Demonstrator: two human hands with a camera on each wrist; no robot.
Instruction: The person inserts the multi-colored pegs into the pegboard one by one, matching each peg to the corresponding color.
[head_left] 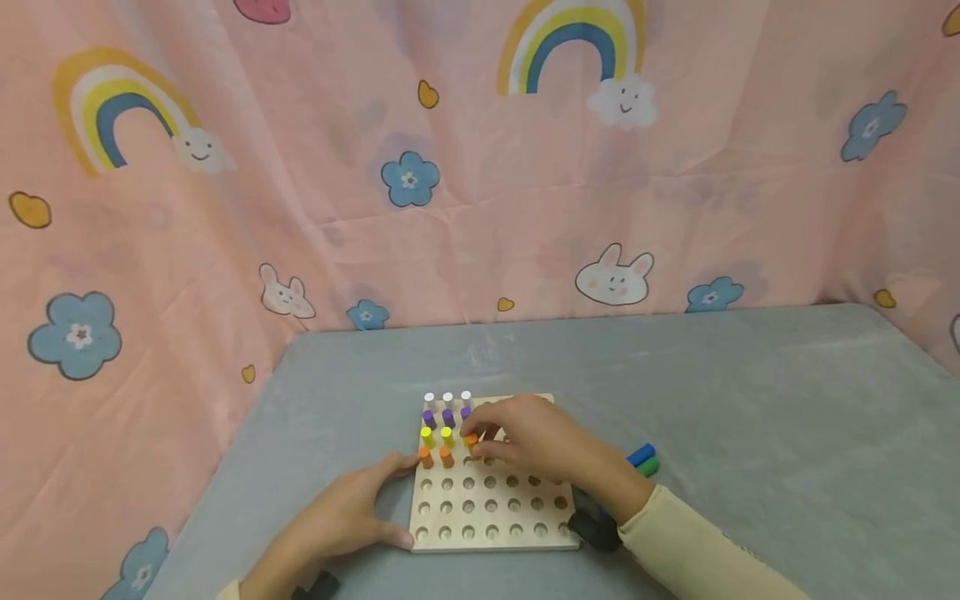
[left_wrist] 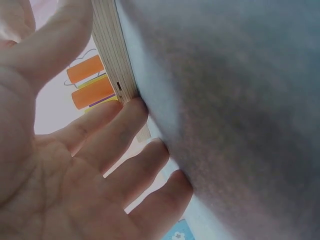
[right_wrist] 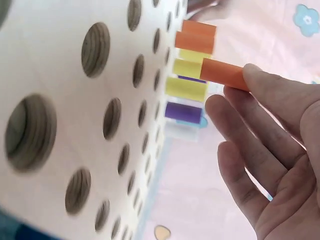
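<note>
Three white pegs [head_left: 447, 399] stand in the far row of the wooden board [head_left: 479, 494], as the head view shows. Closer rows have purple pegs [head_left: 447, 418], yellow pegs [head_left: 447, 437] and two orange pegs [head_left: 446, 457]. The board lies on the gray tabletop [head_left: 750, 433]. The right hand [head_left: 528, 433] has a third orange peg [head_left: 473, 445], close to a bare hole [head_left: 468, 462] in line with the two orange ones. That hole looks like the best spot for it. A blue stick [head_left: 641, 454] and a green stick [head_left: 648, 467] lie by the right arm, so that arm should swing with care.

In the left wrist view, the left hand [left_wrist: 85, 165] is open wide, with nothing in its grip. Its fingertips touch the side of the board. A light push is enough to stop it sliding; a hard one might shove it.

In the right wrist view, the right hand's thumb and fingers are closed on one end of the orange peg. The other end is free, which is good. Best to hold it straight over the hole, then press gently. If it tips, it could bump the yellow pegs.
</note>
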